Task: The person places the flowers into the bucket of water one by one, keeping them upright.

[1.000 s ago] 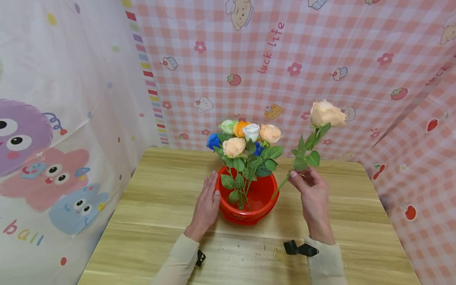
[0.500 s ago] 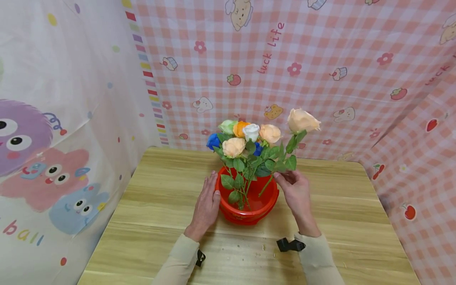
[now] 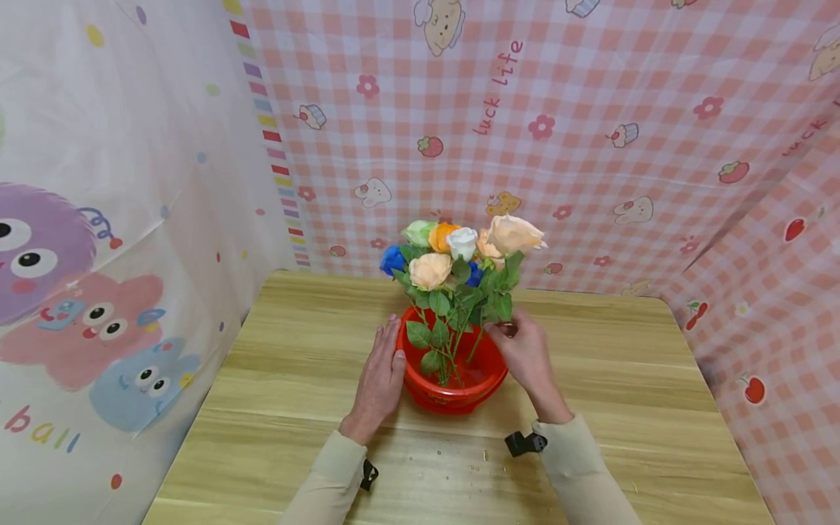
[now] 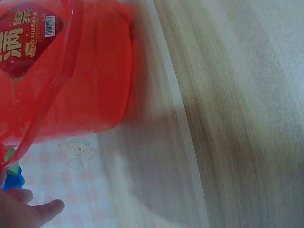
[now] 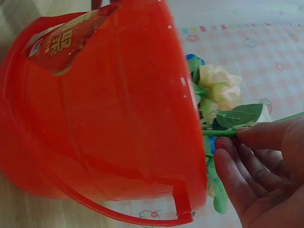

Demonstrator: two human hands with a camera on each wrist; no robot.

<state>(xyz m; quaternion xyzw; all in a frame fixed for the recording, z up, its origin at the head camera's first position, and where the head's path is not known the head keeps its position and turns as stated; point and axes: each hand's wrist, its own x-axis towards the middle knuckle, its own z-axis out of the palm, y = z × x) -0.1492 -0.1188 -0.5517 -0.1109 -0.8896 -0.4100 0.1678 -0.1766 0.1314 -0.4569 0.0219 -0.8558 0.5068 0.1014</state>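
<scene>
In the head view a red bucket stands on the table, with several artificial roses in it: blue, green, orange, white and peach. My left hand rests against the bucket's left side, its fingers straight along the rim. At the right rim my right hand pinches the green stem of a large peach rose. That stem's lower end is inside the bucket, and the bloom overlaps another peach rose. In the right wrist view, thumb and fingers pinch the stem just beyond the rim.
The wooden table has small water drops in front of the bucket. A red bucket handle hangs down its near side. A pink checked cloth hangs behind, and a white cartoon-printed cloth hangs at the left.
My right hand has moved left with the peach rose, bringing its stem from over the right rim into the bucket beside the other flowers. The left hand has stayed in place.
</scene>
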